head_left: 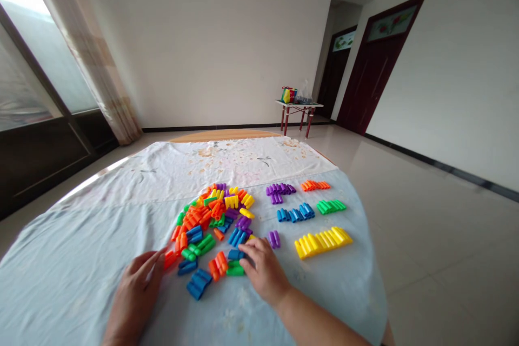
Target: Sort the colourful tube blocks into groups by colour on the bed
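Observation:
A mixed pile of plastic tube pieces (198,216) in orange, green, blue, yellow and purple lies mid-table. At its lower left, my left hand (140,286) has thumb and fingers together at an orange piece (169,259). My right hand (263,270) reaches over the pile's right edge, fingers apart, beside a blue piece (235,254) and a green piece (235,268). Right of the pile are single-colour groups: purple (280,190), orange (315,186), blue (295,213), green (331,206) and a yellow row (323,242). Two purple pieces (274,239) lie near my right hand.
The round table wears a light blue cloth (73,259) and a white floral cloth (243,159). Beyond it stands a small table (299,104) with a colourful bag (288,95) and a clear plastic bag (305,93).

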Tool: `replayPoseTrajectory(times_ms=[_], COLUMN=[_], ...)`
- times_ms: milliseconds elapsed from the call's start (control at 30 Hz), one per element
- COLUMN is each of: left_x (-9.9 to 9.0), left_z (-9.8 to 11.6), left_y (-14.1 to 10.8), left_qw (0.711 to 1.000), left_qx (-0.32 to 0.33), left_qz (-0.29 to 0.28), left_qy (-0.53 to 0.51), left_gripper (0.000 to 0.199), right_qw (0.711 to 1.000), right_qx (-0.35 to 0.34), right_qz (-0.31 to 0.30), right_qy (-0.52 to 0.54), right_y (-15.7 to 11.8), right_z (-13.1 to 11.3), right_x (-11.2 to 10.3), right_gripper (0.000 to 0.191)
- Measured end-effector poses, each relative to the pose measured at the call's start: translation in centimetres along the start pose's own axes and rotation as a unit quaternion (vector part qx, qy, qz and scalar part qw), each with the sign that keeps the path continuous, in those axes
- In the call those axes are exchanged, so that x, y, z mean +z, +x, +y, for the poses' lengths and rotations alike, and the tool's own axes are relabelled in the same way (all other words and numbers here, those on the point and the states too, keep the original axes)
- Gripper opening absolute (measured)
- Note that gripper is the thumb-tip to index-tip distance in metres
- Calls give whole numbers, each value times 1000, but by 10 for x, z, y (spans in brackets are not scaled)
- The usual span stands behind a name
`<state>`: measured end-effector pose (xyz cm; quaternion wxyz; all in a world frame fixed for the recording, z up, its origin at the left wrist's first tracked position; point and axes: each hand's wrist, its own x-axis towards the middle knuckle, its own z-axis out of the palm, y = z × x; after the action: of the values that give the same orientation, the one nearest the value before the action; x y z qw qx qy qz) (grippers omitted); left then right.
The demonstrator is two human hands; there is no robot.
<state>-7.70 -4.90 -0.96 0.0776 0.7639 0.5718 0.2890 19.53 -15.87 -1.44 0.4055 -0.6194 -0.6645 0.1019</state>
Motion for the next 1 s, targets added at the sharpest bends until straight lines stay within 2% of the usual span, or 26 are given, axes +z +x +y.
replayPoseTrajectory(times_ms=[133,267,467,667,867,1000], left_x=[6,8,5,3,1,2], left_z=[-11,-13,-5,1,4,-1], left_y=[4,8,5,1,2,3], left_qw=[1000,1000,999,1000,1000,1000], left_qx=[6,12,16,9,5,7], left_qz=[0,-5,-19,-23,-23,-18], left_qy=[-4,-17,-20,-6,-7,-11], left_gripper=[44,44,41,44,44,44], right_qw=[1000,1000,997,994,998,995], right_qx=[22,19,-21,-51,31,58], right_qz=[-16,-15,-58,-99,-45,-65], right_qy=[-4,5,36,23,-6,-40], right_y=[7,7,-15,-35,-39,-40], right_z=[-3,-7,-6,6,-7,-17], right_x=[-1,-15,-41,-44,-39,-33], right_gripper=[23,22,22,29,37,42])
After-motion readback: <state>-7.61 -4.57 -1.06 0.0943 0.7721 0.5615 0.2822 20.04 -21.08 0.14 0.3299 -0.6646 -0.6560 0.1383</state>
